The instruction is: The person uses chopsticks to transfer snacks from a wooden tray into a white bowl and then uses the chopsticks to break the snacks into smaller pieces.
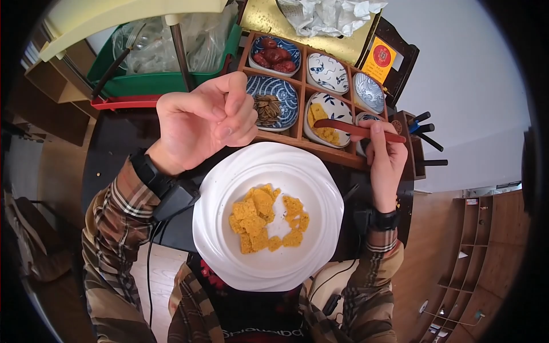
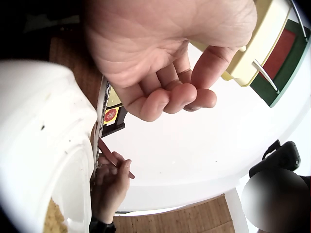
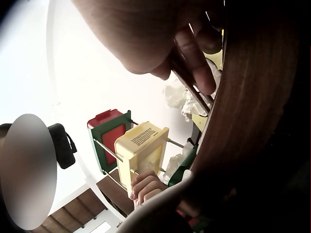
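In the head view, the right hand (image 1: 388,157) pinches a reddish-brown wooden utensil (image 1: 334,125), its far end over a leaf-patterned dish (image 1: 342,108) of yellow pieces. The left hand (image 1: 209,123) is raised left of that, palm up, with fingers curled and thumb against them; nothing shows in its grip. Below both hands, a white wavy-rimmed bowl (image 1: 211,228) contains yellow-orange crumbly chunks (image 1: 251,220). The left wrist view shows the left hand's curled fingers (image 2: 180,97) close up. Dark and partly hidden in the right wrist view, the right hand (image 3: 165,43) grips the utensil (image 3: 187,80).
A divided wooden tray (image 1: 300,106) holds patterned dishes, one with red dates (image 1: 274,56), another with seeds (image 1: 267,110). Behind are a green bin (image 1: 143,82) of plastic bags and crumpled white paper (image 1: 334,17). Black-handled items (image 1: 426,128) stand at the tray's right. Shelves (image 1: 469,251) are far right.
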A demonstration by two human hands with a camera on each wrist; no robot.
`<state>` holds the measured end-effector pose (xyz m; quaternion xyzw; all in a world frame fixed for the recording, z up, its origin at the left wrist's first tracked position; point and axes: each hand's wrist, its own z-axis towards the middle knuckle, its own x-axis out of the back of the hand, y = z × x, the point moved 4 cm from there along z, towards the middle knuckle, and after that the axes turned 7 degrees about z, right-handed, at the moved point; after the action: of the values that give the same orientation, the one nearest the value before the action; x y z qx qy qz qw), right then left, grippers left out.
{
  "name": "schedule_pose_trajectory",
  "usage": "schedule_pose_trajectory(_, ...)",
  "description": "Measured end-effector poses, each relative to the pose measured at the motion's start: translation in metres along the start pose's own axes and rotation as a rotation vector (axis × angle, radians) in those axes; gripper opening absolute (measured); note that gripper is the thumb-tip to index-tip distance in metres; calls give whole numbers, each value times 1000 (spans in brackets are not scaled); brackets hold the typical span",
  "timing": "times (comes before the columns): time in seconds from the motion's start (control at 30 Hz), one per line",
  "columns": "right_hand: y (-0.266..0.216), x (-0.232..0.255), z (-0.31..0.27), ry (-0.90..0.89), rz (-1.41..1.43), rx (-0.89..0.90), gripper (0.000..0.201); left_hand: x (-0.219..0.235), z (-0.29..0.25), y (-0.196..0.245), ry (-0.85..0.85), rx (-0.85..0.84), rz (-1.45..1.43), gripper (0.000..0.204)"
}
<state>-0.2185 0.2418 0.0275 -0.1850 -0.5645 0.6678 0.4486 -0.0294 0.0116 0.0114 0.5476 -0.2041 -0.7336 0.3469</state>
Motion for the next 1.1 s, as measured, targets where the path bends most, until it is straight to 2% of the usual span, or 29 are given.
schedule_pose_trajectory(0.13,-2,2,-2,-32,26,11,26,-4,1,2,22,24,75,9)
schedule_pose_trajectory(0.2,-5,4,-2,29,-27,118,26,-4,1,2,24,24,75,9)
schedule_pose_trajectory(0.33,-6,5,-1,87,-72,132,25,-3,1,2,23,29,75,9)
schedule_pose_trajectory(0.6,-1,1,-1,-30,-47,10,25,-4,1,1,23,26,70,9)
schedule_pose_trajectory(0.9,-3,3,-1,25,-59,48,26,-3,1,2,25,25,70,8)
schedule_pose_trajectory(1.1,1,2,0,-18,-30,8,26,-5,1,2,24,27,75,9)
